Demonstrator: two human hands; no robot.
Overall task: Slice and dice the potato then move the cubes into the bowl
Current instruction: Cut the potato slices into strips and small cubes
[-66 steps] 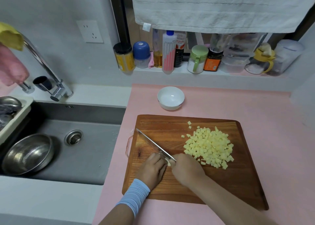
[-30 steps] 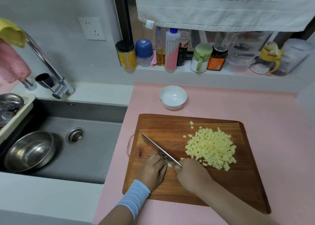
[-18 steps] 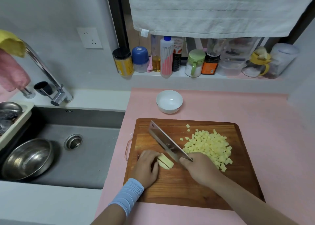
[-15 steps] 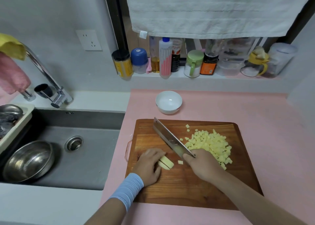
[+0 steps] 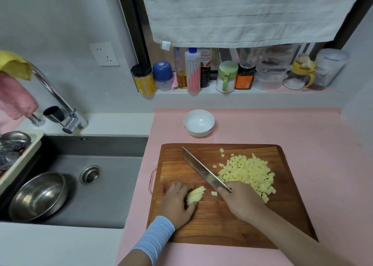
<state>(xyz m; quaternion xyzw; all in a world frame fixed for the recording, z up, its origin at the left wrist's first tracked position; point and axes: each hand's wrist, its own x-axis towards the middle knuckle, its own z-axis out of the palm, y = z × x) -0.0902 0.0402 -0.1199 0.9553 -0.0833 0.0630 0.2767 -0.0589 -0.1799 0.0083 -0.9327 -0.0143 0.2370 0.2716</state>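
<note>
Ahead, knife [image 5: 203, 171] and cube pile [image 5: 248, 171] before bowl [image 5: 198, 132].

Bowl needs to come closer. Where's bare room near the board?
Free: pink mat right of the cutting board, and the board's far-left corner left of the knife. Crowded: cubes, knife, right hand, and left hand holding potato sticks fill its middle and right.

Board, lower centre: we find bare wood on the cutting board [image 5: 201, 225] below both hands.
Board, middle: the knife [image 5: 201, 171], gripped by the right hand [image 5: 240, 201], slants across between the potato strips [image 5: 194, 195] held by the left hand [image 5: 177, 203] and the cube pile [image 5: 248, 173].
Upper centre: we note bare pink mat [image 5: 302, 136] around the bowl [image 5: 198, 131].
Upper edge: jars [image 5: 226, 78] crowd the ledge, with a towel [image 5: 242, 13] hanging above them.
Left: sink [image 5: 113, 185], with a steel basin [image 5: 38, 195] inside.
</note>
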